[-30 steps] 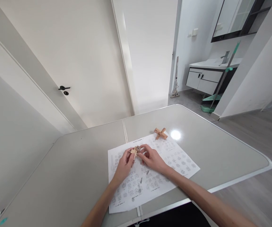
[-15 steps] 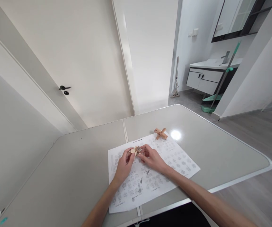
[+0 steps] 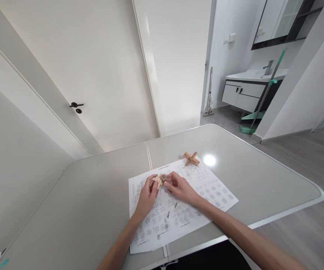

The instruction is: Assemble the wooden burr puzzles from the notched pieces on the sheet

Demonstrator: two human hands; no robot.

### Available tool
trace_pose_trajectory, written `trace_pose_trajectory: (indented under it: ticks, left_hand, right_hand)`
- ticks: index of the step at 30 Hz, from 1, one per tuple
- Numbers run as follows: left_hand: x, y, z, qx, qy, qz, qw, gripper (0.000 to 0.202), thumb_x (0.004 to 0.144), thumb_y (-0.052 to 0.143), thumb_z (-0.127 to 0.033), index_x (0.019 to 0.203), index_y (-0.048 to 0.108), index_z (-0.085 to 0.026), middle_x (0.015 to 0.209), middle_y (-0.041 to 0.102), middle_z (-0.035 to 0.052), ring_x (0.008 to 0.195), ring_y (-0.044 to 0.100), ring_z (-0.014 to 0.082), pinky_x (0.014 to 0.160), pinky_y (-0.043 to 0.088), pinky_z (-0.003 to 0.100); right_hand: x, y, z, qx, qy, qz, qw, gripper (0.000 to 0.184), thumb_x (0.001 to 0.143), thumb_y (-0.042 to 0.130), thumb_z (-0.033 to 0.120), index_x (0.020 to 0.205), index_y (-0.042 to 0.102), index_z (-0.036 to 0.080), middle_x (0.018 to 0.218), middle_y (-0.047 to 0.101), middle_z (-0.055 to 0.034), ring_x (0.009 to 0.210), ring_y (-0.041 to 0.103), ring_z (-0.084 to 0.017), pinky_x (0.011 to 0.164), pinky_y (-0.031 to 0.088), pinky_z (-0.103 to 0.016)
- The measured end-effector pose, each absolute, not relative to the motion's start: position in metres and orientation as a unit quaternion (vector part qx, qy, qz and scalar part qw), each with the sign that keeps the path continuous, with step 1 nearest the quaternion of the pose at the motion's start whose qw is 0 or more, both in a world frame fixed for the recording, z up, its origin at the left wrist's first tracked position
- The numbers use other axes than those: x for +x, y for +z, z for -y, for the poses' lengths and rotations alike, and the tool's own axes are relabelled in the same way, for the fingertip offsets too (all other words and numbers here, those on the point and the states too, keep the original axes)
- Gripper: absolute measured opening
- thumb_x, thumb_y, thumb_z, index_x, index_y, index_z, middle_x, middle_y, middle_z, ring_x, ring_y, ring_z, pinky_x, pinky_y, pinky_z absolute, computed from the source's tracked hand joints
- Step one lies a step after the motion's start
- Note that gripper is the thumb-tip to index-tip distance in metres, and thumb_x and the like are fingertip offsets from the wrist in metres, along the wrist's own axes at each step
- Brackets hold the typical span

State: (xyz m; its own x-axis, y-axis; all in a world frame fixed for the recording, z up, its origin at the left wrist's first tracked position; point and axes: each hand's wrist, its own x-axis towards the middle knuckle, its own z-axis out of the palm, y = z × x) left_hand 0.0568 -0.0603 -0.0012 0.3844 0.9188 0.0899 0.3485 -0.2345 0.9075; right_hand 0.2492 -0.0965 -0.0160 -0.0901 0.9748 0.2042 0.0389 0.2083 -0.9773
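Observation:
A small cluster of interlocking wooden puzzle pieces [image 3: 160, 180] is held between my two hands, above a printed sheet [image 3: 162, 221]. My left hand [image 3: 147, 193] grips its pale left side with thumb and fingers. My right hand [image 3: 180, 186] pinches the right side, near a darker block end that bears a mark. My fingers cover part of the pieces, so how they fit together is partly hidden. Beyond my right hand, a cross-shaped wooden puzzle assembly [image 3: 191, 159] lies at the sheet's upper edge.
The sheet, printed with rows of small figures, lies on a grey folding table [image 3: 94, 202] with a metal rim and a centre seam. A closed door [image 3: 100, 67] stands behind it. At right back are a sink cabinet [image 3: 243, 93], a mop [image 3: 209, 93] and a green dustpan [image 3: 247, 129].
The wooden pieces have turned slightly in my fingers, showing more of the pale faces and the marked end. My left hand has shifted a little; the cross-shaped assembly stays put.

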Motion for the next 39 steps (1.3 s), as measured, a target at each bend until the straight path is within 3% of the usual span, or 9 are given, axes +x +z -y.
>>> trace_pose_trajectory:
  ticks: [3, 5, 8, 11, 16, 20, 25, 32, 39]
  left_hand:
    - [0.056, 0.001, 0.062, 0.726, 0.330, -0.433, 0.420, 0.047, 0.104, 0.040, -0.051, 0.138, 0.050, -0.019, 0.069, 0.052, -0.0039, 0.062, 0.050, 0.0143, 0.063, 0.043, 0.027]
    - [0.055, 0.000, 0.063, 0.738, 0.330, -0.413, 0.419, 0.050, 0.101, 0.049, -0.049, 0.141, 0.047, -0.020, 0.083, 0.060, 0.0004, 0.070, 0.055, 0.0151, 0.070, 0.048, 0.030]
    - [0.055, 0.000, 0.067, 0.773, 0.317, -0.405, 0.372, 0.071, 0.087, 0.070, -0.043, 0.149, 0.040, -0.024, 0.100, 0.062, 0.0036, 0.078, 0.057, 0.0163, 0.080, 0.051, 0.033]
    - [0.055, -0.001, 0.069, 0.800, 0.305, -0.419, 0.303, 0.084, 0.079, 0.080, -0.039, 0.151, 0.038, -0.026, 0.106, 0.061, 0.0044, 0.082, 0.056, 0.0177, 0.080, 0.051, 0.034]
    - [0.055, 0.000, 0.070, 0.812, 0.307, -0.423, 0.259, 0.075, 0.080, 0.081, -0.039, 0.143, 0.044, -0.029, 0.121, 0.061, 0.0066, 0.099, 0.062, 0.0232, 0.085, 0.053, 0.036]
    - [0.055, 0.002, 0.071, 0.834, 0.310, -0.398, 0.225, 0.058, 0.085, 0.075, -0.035, 0.137, 0.049, -0.029, 0.115, 0.060, 0.0055, 0.101, 0.064, 0.0235, 0.086, 0.055, 0.036]
    - [0.054, 0.000, 0.071, 0.855, 0.313, -0.377, 0.171, 0.059, 0.082, 0.074, -0.029, 0.137, 0.052, -0.027, 0.106, 0.060, 0.0034, 0.087, 0.064, 0.0192, 0.075, 0.057, 0.031]
    - [0.055, -0.003, 0.070, 0.856, 0.318, -0.382, 0.139, 0.057, 0.080, 0.071, -0.026, 0.134, 0.055, -0.025, 0.101, 0.060, 0.0032, 0.080, 0.063, 0.0180, 0.072, 0.056, 0.030]
    - [0.054, -0.002, 0.070, 0.854, 0.301, -0.390, 0.168, 0.058, 0.075, 0.073, -0.023, 0.131, 0.057, -0.026, 0.105, 0.062, 0.0037, 0.081, 0.065, 0.0185, 0.073, 0.057, 0.031]
  right_hand:
    - [0.248, -0.017, 0.095, -0.423, 0.483, 0.563, 0.521, 0.034, 0.093, 0.064, 0.056, 0.102, 0.053, 0.025, 0.092, 0.071, -0.0014, 0.069, 0.067, -0.018, 0.072, 0.055, -0.036]
    - [0.248, -0.018, 0.094, -0.409, 0.514, 0.537, 0.529, 0.037, 0.090, 0.067, 0.057, 0.100, 0.053, 0.025, 0.087, 0.070, -0.0005, 0.070, 0.068, -0.018, 0.073, 0.056, -0.036]
    - [0.248, -0.019, 0.092, -0.387, 0.558, 0.500, 0.538, 0.041, 0.085, 0.073, 0.057, 0.098, 0.053, 0.024, 0.081, 0.069, 0.0009, 0.071, 0.069, -0.019, 0.074, 0.057, -0.037]
    - [0.248, -0.019, 0.092, -0.373, 0.584, 0.482, 0.536, 0.043, 0.084, 0.074, 0.059, 0.099, 0.054, 0.024, 0.080, 0.069, 0.0007, 0.073, 0.071, -0.021, 0.072, 0.058, -0.037]
    - [0.247, -0.018, 0.095, -0.374, 0.582, 0.510, 0.511, 0.041, 0.089, 0.068, 0.061, 0.099, 0.054, 0.024, 0.084, 0.071, -0.0008, 0.079, 0.072, -0.021, 0.074, 0.056, -0.035]
    - [0.246, -0.017, 0.098, -0.418, 0.524, 0.573, 0.471, 0.038, 0.091, 0.066, 0.059, 0.091, 0.048, 0.024, 0.067, 0.058, 0.0063, 0.061, 0.058, -0.015, 0.058, 0.044, -0.026]
    - [0.246, -0.014, 0.101, -0.475, 0.417, 0.638, 0.440, 0.038, 0.100, 0.052, 0.052, 0.078, 0.040, 0.024, 0.060, 0.048, 0.0073, 0.054, 0.044, -0.013, 0.053, 0.032, -0.024]
    - [0.242, -0.016, 0.103, -0.534, 0.222, 0.700, 0.418, 0.036, 0.102, 0.051, 0.039, 0.071, 0.043, 0.023, 0.064, 0.056, 0.0027, 0.056, 0.048, -0.014, 0.056, 0.031, -0.026]
    - [0.240, -0.017, 0.107, -0.484, 0.172, 0.751, 0.415, 0.033, 0.104, 0.047, 0.037, 0.076, 0.053, 0.022, 0.070, 0.063, -0.0006, 0.059, 0.053, -0.015, 0.059, 0.034, -0.026]
